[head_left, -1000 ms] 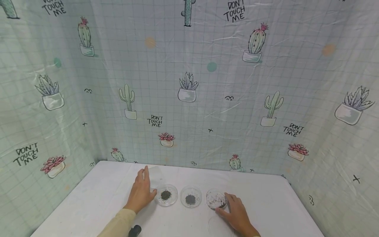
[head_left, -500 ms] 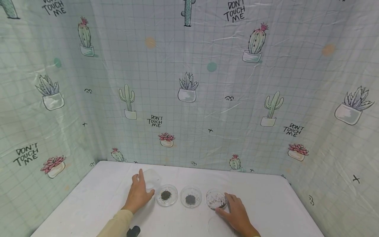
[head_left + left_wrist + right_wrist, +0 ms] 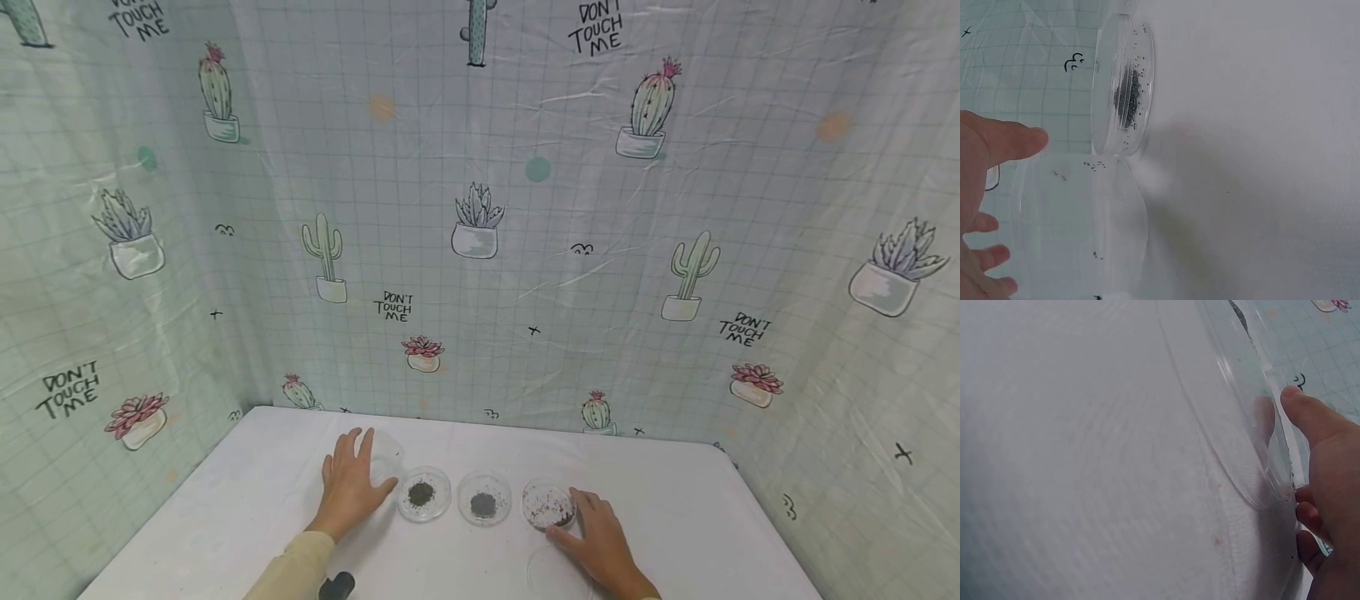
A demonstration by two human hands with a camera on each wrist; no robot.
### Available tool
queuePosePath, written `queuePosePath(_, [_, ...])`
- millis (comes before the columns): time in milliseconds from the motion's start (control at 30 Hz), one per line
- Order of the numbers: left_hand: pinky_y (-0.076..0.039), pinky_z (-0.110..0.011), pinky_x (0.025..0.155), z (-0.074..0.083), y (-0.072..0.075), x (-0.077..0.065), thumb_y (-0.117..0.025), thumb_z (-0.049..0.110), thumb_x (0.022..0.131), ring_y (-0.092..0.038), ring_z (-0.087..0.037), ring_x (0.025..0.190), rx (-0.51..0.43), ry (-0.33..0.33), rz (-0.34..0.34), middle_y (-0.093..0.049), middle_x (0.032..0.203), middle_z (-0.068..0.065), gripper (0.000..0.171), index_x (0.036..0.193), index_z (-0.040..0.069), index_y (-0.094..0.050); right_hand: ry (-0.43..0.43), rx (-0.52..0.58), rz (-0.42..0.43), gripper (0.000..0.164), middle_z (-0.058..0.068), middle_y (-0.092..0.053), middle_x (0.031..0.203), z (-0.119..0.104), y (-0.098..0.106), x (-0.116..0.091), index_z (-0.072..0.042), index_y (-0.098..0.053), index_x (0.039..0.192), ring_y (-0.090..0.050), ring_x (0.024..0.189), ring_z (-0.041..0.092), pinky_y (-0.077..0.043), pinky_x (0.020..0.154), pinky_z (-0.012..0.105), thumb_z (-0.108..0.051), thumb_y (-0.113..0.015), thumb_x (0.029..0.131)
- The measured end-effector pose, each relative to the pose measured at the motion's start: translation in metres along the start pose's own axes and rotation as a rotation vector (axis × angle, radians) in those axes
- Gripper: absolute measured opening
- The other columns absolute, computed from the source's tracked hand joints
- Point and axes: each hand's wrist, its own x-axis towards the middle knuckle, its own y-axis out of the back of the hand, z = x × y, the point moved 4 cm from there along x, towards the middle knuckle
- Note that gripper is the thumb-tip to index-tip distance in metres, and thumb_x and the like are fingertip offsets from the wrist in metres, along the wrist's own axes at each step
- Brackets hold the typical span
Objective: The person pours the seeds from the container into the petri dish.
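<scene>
In the head view my left hand [image 3: 349,487] has its fingers spread beside a clear plastic piece [image 3: 387,450] that resembles a dish lid. The left wrist view shows this clear piece [image 3: 1085,219] with a few dark specks, apart from the thumb. To its right stands a petri dish [image 3: 422,495] with dark green-brown grains. A middle petri dish [image 3: 483,498] holds dark grey grains. My right hand [image 3: 602,537] grips the rim of the right petri dish [image 3: 546,502], which has scattered dark bits, between thumb and fingers.
A clear round lid [image 3: 551,573] lies on the white table [image 3: 457,567] in front of the right dish; the right wrist view shows this lid [image 3: 1235,394] large. A black rounded object [image 3: 337,586] sits by the left sleeve. Patterned curtains [image 3: 480,333] enclose the table.
The clear piece has shifted left and slightly nearer, beside the left dish. My left hand has drawn back left, and its fingers have spread. My right hand stays on its dish.
</scene>
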Motion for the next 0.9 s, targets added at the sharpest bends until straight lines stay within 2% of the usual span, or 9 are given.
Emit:
queuePosePath(100, [-0.018, -0.065, 0.103, 0.007, 0.001, 0.002, -0.077, 0.035, 0.067, -0.022, -0.042, 0.132, -0.001, -0.072, 0.017, -0.034, 0.139, -0.021, 0.086, 0.136, 0.002, -0.038, -0.004, 0.008, -0.002, 0.086, 0.013, -0.049, 0.13, 0.0, 0.0, 0.0, -0.007, -0.046, 0.132, -0.045, 0.119, 0.034, -0.038, 0.101, 0.052, -0.062, -0.065, 0.068])
queuePosePath(300, [-0.021, -0.06, 0.106, 0.019, -0.002, 0.003, -0.077, 0.037, 0.068, -0.027, -0.038, 0.133, -0.005, -0.142, -0.001, -0.037, 0.14, -0.014, 0.083, 0.136, 0.009, -0.039, -0.015, 0.015, -0.009, 0.087, 0.014, -0.048, 0.132, 0.002, 0.0, 0.001, -0.009, -0.044, 0.133, -0.044, 0.121, 0.034, -0.037, 0.101, 0.052, -0.063, -0.065, 0.068])
queuePosePath(500, [-0.026, -0.056, 0.106, 0.033, -0.004, 0.0, -0.078, 0.036, 0.068, -0.035, -0.031, 0.13, -0.058, -0.188, -0.017, -0.041, 0.138, -0.011, 0.08, 0.135, 0.011, -0.042, -0.021, 0.039, -0.022, 0.087, 0.013, -0.047, 0.133, 0.004, -0.001, 0.002, -0.01, -0.044, 0.134, -0.043, 0.122, 0.034, -0.036, 0.103, 0.052, -0.063, -0.064, 0.068])
queuePosePath(700, [-0.029, -0.054, 0.106, 0.047, -0.012, -0.006, -0.078, 0.037, 0.068, -0.036, -0.029, 0.13, -0.044, -0.224, -0.057, -0.041, 0.138, -0.007, 0.08, 0.135, 0.014, -0.041, -0.02, 0.045, -0.031, 0.086, 0.014, -0.046, 0.133, 0.005, -0.002, 0.004, -0.009, -0.044, 0.133, -0.042, 0.123, 0.034, -0.035, 0.104, 0.052, -0.063, -0.064, 0.069])
queuePosePath(900, [-0.031, -0.054, 0.104, 0.059, -0.017, -0.01, -0.078, 0.035, 0.068, -0.036, -0.027, 0.13, -0.076, -0.266, -0.095, -0.041, 0.138, -0.005, 0.08, 0.136, 0.015, -0.041, -0.024, 0.049, -0.033, 0.085, 0.014, -0.046, 0.133, 0.005, -0.001, 0.005, -0.008, -0.044, 0.134, -0.042, 0.123, 0.035, -0.035, 0.104, 0.053, -0.061, -0.064, 0.07])
